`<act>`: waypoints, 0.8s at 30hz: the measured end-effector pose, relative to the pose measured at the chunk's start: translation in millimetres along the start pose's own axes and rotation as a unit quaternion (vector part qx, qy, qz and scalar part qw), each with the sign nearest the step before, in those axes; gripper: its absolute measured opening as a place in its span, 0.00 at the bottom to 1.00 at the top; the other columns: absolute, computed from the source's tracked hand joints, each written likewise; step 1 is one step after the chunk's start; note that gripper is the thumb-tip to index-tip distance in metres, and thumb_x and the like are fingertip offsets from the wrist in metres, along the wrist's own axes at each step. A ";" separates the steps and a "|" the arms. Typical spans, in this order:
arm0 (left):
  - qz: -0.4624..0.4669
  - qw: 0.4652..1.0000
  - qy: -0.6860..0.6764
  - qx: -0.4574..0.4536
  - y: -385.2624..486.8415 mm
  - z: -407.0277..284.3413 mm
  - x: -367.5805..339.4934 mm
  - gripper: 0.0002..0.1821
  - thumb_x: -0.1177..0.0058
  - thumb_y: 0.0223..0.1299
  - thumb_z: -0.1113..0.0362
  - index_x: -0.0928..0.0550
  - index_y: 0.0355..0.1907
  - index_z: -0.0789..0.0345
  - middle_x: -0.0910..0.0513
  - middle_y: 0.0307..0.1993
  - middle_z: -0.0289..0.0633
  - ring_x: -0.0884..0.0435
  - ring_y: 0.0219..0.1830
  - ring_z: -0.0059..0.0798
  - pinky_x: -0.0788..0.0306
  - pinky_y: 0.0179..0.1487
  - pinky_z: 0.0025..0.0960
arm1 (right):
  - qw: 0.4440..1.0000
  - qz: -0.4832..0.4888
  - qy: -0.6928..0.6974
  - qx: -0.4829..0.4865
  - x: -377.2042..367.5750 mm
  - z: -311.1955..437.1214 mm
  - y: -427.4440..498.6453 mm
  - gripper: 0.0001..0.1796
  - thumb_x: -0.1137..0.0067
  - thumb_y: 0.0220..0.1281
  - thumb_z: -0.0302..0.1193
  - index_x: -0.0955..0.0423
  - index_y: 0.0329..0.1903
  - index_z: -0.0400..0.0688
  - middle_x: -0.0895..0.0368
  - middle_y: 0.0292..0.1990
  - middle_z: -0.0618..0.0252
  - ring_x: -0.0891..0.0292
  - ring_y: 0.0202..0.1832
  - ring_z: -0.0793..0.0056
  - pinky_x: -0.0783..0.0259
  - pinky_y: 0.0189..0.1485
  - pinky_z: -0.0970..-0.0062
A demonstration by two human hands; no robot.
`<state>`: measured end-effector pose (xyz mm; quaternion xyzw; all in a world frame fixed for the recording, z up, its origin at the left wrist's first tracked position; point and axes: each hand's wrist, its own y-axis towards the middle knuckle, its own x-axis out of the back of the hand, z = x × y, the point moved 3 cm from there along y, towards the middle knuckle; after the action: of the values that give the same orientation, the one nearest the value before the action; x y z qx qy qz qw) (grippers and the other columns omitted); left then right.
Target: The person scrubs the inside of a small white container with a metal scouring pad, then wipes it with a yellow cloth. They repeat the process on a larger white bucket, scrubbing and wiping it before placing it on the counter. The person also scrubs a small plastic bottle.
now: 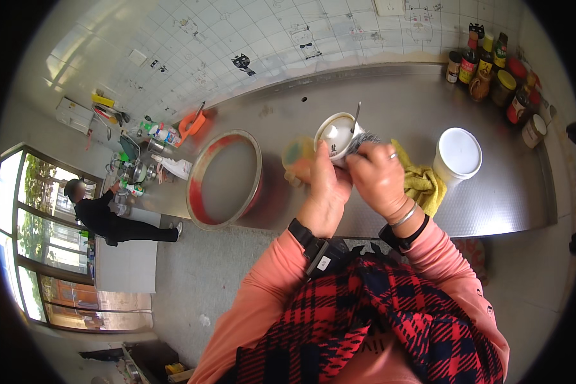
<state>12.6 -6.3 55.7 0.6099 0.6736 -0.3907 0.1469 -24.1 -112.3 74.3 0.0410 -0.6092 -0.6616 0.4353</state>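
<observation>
Above the steel counter, my left hand (327, 185) grips a small white lidded jar (342, 126) with a round knob and dark writing on its lid. A spoon handle (357, 116) sticks out at the lid's edge. My right hand (378, 175) presses a grey steel-wool scrubber (363, 143) against the jar's side. A crumpled yellow cloth (425, 187) lies just right of that hand. Further right stands a white plastic tub (459, 152) with its lid on. Partly hidden behind my left hand is a yellowish container (295, 152), too blurred to name closely.
A large red-rimmed metal basin (230, 182) of cloudy water stands left at the counter's front edge. Sauce bottles and jars (485, 72) crowd the right back corner. An orange-handled tool (192, 122) and spray bottles (173, 165) sit left. A person (108, 213) stands at the far end.
</observation>
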 end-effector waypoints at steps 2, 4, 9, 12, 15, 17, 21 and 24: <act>-0.003 1.000 -0.012 0.002 -0.1 2.1 0.0 0.28 0.75 0.74 0.47 0.30 0.57 0.67 0.25 0.53 0.45 0.26 0.56 0.35 0.31 0.60 0.38 | 0.995 -0.032 0.036 -0.085 2.0 -9.3 6.4 0.12 0.37 0.42 0.26 0.23 0.35 0.48 0.26 0.38 0.65 0.29 0.37 0.62 0.29 0.37 0.68; 0.001 1.000 -0.021 0.007 0.9 4.8 1.3 0.28 0.74 0.73 0.46 0.30 0.57 0.67 0.25 0.54 0.44 0.26 0.56 0.36 0.31 0.60 0.39 | 0.987 -0.048 0.045 -0.147 1.5 -13.3 7.7 0.12 0.37 0.42 0.25 0.23 0.34 0.47 0.25 0.36 0.64 0.29 0.36 0.60 0.29 0.34 0.68; 0.033 0.999 -0.014 -0.008 8.0 8.7 4.8 0.27 0.72 0.73 0.46 0.30 0.58 0.66 0.25 0.54 0.43 0.26 0.55 0.35 0.31 0.60 0.39 | 0.999 -0.044 0.009 -0.009 -4.6 0.1 2.1 0.13 0.36 0.41 0.26 0.25 0.34 0.48 0.27 0.38 0.64 0.29 0.37 0.60 0.28 0.33 0.67; 0.030 0.999 -0.015 -0.030 10.9 10.1 1.7 0.28 0.72 0.73 0.46 0.30 0.57 0.67 0.24 0.53 0.43 0.25 0.54 0.35 0.31 0.60 0.38 | 0.981 -0.047 0.044 -0.183 -6.1 -9.7 -0.7 0.15 0.34 0.38 0.26 0.27 0.34 0.49 0.27 0.38 0.63 0.29 0.38 0.59 0.28 0.34 0.66; -0.003 0.999 0.010 -0.038 11.7 9.3 -2.1 0.27 0.71 0.73 0.45 0.31 0.58 0.66 0.25 0.54 0.43 0.26 0.56 0.35 0.31 0.60 0.40 | 0.995 -0.059 0.034 -0.071 -3.8 -6.2 4.5 0.15 0.34 0.39 0.27 0.27 0.33 0.47 0.26 0.38 0.62 0.29 0.38 0.59 0.28 0.35 0.65; 0.015 0.999 0.006 -0.036 9.5 9.7 -4.8 0.28 0.71 0.73 0.45 0.32 0.59 0.65 0.26 0.55 0.43 0.26 0.56 0.35 0.31 0.60 0.41 | 0.992 -0.053 0.053 -0.098 -3.4 -11.8 7.9 0.14 0.35 0.40 0.25 0.28 0.33 0.44 0.26 0.38 0.59 0.30 0.40 0.55 0.30 0.41 0.63; 0.019 0.999 0.005 -0.033 8.5 11.6 -5.4 0.28 0.70 0.72 0.43 0.36 0.62 0.62 0.29 0.58 0.43 0.27 0.58 0.36 0.30 0.59 0.45 | 0.974 -0.079 0.086 -0.192 -2.8 -19.5 6.3 0.13 0.36 0.40 0.25 0.28 0.32 0.44 0.26 0.36 0.59 0.29 0.39 0.56 0.30 0.41 0.63; 0.018 0.999 0.008 -0.030 11.0 12.4 -5.0 0.28 0.70 0.72 0.43 0.35 0.61 0.62 0.29 0.58 0.43 0.27 0.58 0.35 0.29 0.59 0.44 | 0.978 -0.074 0.062 -0.186 -3.8 -17.8 2.2 0.13 0.35 0.40 0.25 0.28 0.32 0.45 0.26 0.36 0.60 0.29 0.39 0.57 0.30 0.40 0.64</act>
<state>20.4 -19.1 47.1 0.6202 0.6751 -0.3629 0.1671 -10.1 -123.4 69.9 0.0452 -0.4430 -0.7897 0.4220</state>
